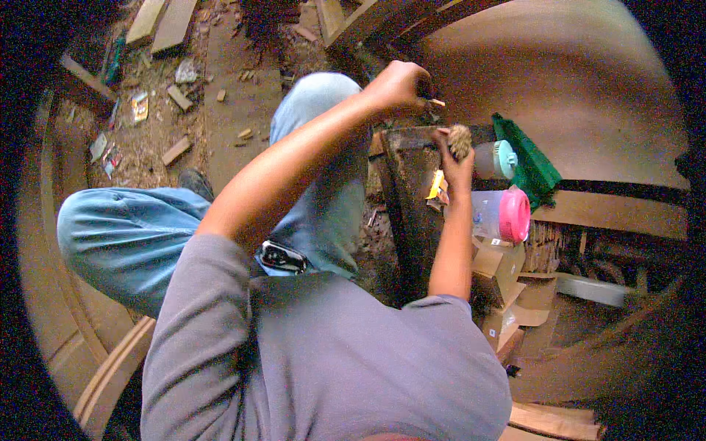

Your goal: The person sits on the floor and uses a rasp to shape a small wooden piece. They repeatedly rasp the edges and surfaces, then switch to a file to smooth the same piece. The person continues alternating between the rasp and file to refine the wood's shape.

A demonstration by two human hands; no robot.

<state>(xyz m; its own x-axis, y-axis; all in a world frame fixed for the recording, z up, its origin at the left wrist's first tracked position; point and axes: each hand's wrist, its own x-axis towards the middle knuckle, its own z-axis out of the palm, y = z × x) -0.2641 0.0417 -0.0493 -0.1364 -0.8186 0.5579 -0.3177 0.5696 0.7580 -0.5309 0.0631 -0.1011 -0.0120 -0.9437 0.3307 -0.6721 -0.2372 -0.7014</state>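
Right of centre near the top of the frame, a tan, knobbly lump (461, 141) sits in the right hand (455, 162), whose fingers are curled around it. The left hand (401, 87), just up and left of it, has bent fingers with a pale sliver (437, 103) at their tips; whether that grip is firm I cannot tell.

If the right grip loosened, the rounded lump could slip onto the dark wooden counter (418, 242) below. An outward swing of the wrist might knock the pink-lidded clear jar (501, 213) or the teal-lidded jar (498, 159), both close by, or sweep off the yellow packet (438, 185).

The packet carries printing, the pink-lidded jar bluish marks, and the cardboard boxes (500, 266) lower right small white labels; all are too small or blurred to read.
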